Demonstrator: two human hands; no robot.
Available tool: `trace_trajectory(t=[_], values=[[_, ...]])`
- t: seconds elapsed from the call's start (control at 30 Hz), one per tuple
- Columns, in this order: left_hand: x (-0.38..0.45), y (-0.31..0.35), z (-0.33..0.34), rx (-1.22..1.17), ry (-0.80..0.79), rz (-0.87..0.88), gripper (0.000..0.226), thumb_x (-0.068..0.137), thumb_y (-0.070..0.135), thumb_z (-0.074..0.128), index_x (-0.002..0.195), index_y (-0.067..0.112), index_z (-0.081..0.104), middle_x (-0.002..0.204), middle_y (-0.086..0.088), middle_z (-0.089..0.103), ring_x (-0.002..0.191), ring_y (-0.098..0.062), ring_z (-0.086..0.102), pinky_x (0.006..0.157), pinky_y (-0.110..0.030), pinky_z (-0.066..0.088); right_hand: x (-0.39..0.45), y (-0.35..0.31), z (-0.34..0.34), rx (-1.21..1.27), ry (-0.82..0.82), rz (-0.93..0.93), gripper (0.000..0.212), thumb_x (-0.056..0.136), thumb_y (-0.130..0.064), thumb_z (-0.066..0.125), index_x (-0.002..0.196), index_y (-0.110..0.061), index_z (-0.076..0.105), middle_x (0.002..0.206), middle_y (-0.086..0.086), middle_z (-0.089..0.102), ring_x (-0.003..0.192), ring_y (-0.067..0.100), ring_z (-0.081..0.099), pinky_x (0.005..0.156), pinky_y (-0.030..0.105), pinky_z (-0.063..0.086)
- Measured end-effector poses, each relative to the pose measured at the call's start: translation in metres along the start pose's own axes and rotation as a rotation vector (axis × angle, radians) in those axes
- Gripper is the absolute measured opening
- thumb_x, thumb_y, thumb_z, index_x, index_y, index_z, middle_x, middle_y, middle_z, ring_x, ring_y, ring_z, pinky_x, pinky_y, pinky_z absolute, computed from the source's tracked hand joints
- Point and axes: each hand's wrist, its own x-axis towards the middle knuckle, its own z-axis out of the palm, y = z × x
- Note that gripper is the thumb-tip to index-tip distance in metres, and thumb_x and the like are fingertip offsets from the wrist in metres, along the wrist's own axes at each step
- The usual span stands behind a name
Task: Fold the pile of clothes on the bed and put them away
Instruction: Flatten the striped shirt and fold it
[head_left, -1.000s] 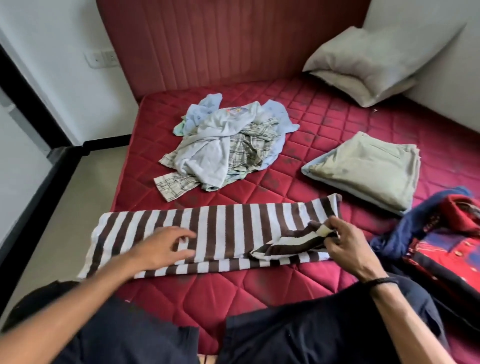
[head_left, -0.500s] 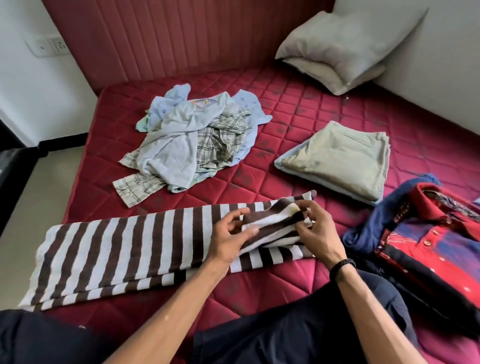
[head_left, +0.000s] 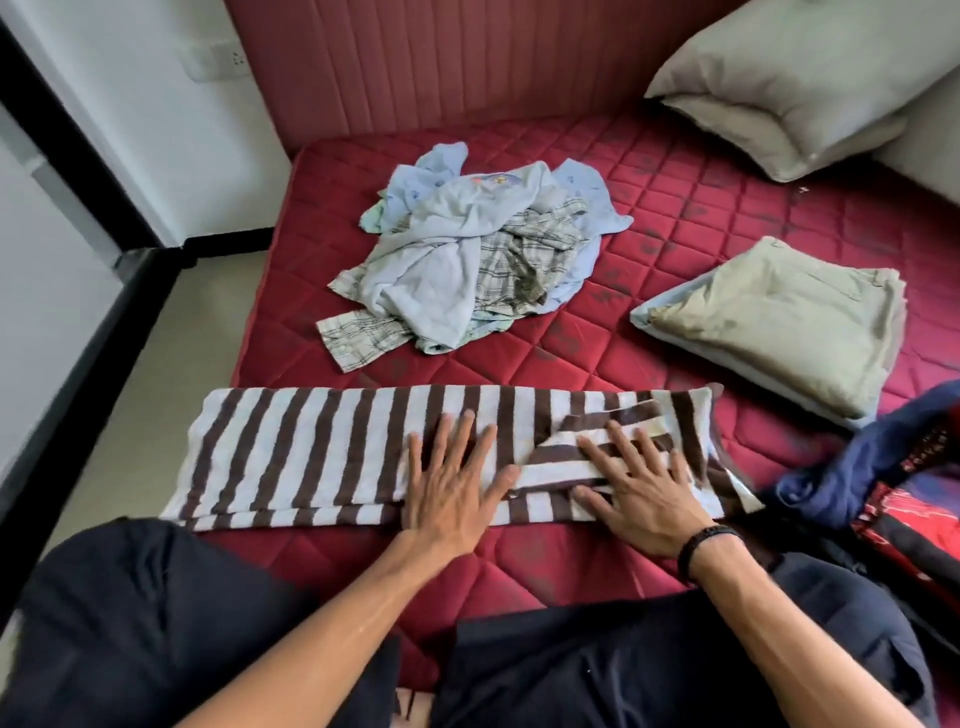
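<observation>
Fingers (head_left: 457, 436) of both hands lie spread flat on the striped shirt (head_left: 311, 452) — its long axis runs left-right, free end nearer the left hand (head_left: 449, 491).

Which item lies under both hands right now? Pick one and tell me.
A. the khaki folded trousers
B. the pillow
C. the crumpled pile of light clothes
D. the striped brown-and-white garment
D: the left hand and the right hand both press flat, fingers spread, on the striped garment; the other items lie farther up the bed, untouched.
</observation>
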Motion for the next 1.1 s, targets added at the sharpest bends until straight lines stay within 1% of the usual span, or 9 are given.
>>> trace_trajectory(t=[0.1, 0.23, 0.4, 0.53, 0.73, 0.83, 0.97, 1.03, 1.1], values=[[-0.002, -0.074, -0.025, 0.021, -0.139, -0.170, 0.077, 0.096, 0.078, 0.001, 0.162, 0.040, -0.009, 0.170, 0.007, -0.021, 0.156, -0.023, -0.025, 0.122, -0.065, -0.012, 0.000, -0.002, 0.000, -0.046, 0.033, 0.021, 0.085, 0.073, -0.095, -0.002, 0.149, -0.062, -0.023, 0.172, -0.009, -0.018, 0.160, 0.028, -0.010, 0.126, 0.059, 0.002], [-0.012, -0.174, -0.066, -0.093, -0.158, -0.772, 0.096, 0.090, 0.087, 0.012, 0.163, 0.030, -0.008, 0.171, -0.004, -0.018, 0.153, -0.040, -0.026, 0.113, -0.071, -0.019, -0.008, -0.006, 0.012, -0.138, 0.108, 0.017, 0.102, 0.059, -0.100, -0.019, 0.150, -0.053, -0.024, 0.172, -0.003, -0.014, 0.160, 0.030, -0.002, 0.125, 0.057, 0.011], [-0.011, -0.270, -0.059, -0.702, -0.072, -1.305, 0.145, 0.049, 0.097, 0.060, 0.157, 0.007, 0.026, 0.157, -0.022, 0.039, 0.143, -0.042, 0.040, 0.119, -0.054, 0.033, -0.009, -0.021, 0.013, -0.131, 0.398, -0.257, 0.091, 0.087, -0.085, 0.035, 0.154, -0.026, 0.047, 0.164, 0.009, 0.038, 0.151, 0.037, 0.034, 0.116, 0.064, 0.032], [-0.011, -0.259, -0.067, -0.769, 0.084, -1.314, 0.111, 0.056, 0.078, 0.081, 0.139, 0.010, 0.051, 0.141, -0.019, 0.055, 0.129, -0.040, 0.052, 0.110, -0.052, 0.044, -0.006, -0.051, 0.013, -0.101, 0.517, -0.606, 0.066, 0.096, -0.066, 0.055, 0.138, -0.016, 0.064, 0.147, 0.006, 0.057, 0.138, 0.031, 0.052, 0.112, 0.050, 0.044], [-0.015, -0.215, -0.096, -0.457, 0.376, -1.060, 0.041, 0.089, 0.032, 0.075, 0.124, 0.014, 0.063, 0.124, -0.016, 0.068, 0.114, -0.040, 0.063, 0.098, -0.050, 0.051, 0.009, -0.124, 0.009, 0.203, 0.556, -0.569, 0.041, 0.101, -0.056, 0.054, 0.089, -0.021, 0.072, 0.091, -0.008, 0.068, 0.083, 0.014, 0.062, 0.072, 0.038, 0.055], [-0.015, -0.184, -0.108, -0.409, 0.436, -0.553, 0.039, 0.088, 0.038, 0.077, 0.122, 0.021, 0.067, 0.107, -0.007, 0.075, 0.097, -0.030, 0.071, 0.082, -0.038, 0.055, 0.020, -0.180, -0.012, 0.642, 0.400, -0.397, 0.051, 0.101, -0.066, 0.048, 0.084, -0.023, 0.071, 0.078, -0.007, 0.070, 0.073, 0.010, 0.067, 0.069, 0.039, 0.057], [-0.031, -0.127, -0.118, -0.895, 0.141, 0.060, 0.045, 0.087, 0.044, 0.080, 0.128, 0.029, 0.068, 0.095, 0.006, 0.079, 0.085, -0.010, 0.075, 0.081, -0.028, 0.059, 0.064, -0.222, -0.015, 1.446, -0.050, 0.104, 0.079, 0.077, -0.089, 0.058, 0.097, -0.013, 0.070, 0.098, 0.004, 0.076, 0.090, 0.021, 0.072, 0.087, 0.040, 0.054], [-0.026, -0.123, -0.116, -1.063, 0.289, -0.074, 0.039, 0.095, 0.055, 0.063, 0.113, 0.022, 0.074, 0.083, 0.003, 0.079, 0.075, -0.015, 0.076, 0.075, -0.038, 0.062, 0.073, -0.224, -0.010, 1.509, -0.058, 0.256, 0.080, 0.070, -0.089, 0.066, 0.110, -0.021, 0.074, 0.107, 0.000, 0.076, 0.101, 0.017, 0.071, 0.095, 0.039, 0.054], [-0.015, -0.142, -0.110, -1.200, 0.461, -0.393, 0.058, 0.100, 0.064, 0.040, 0.100, 0.018, 0.076, 0.075, -0.002, 0.077, 0.064, -0.021, 0.075, 0.068, -0.040, 0.060, 0.078, -0.223, -0.007, 1.436, 0.013, 0.328, 0.068, 0.069, -0.072, 0.082, 0.097, -0.011, 0.075, 0.095, 0.004, 0.078, 0.089, 0.022, 0.073, 0.085, 0.039, 0.059]])
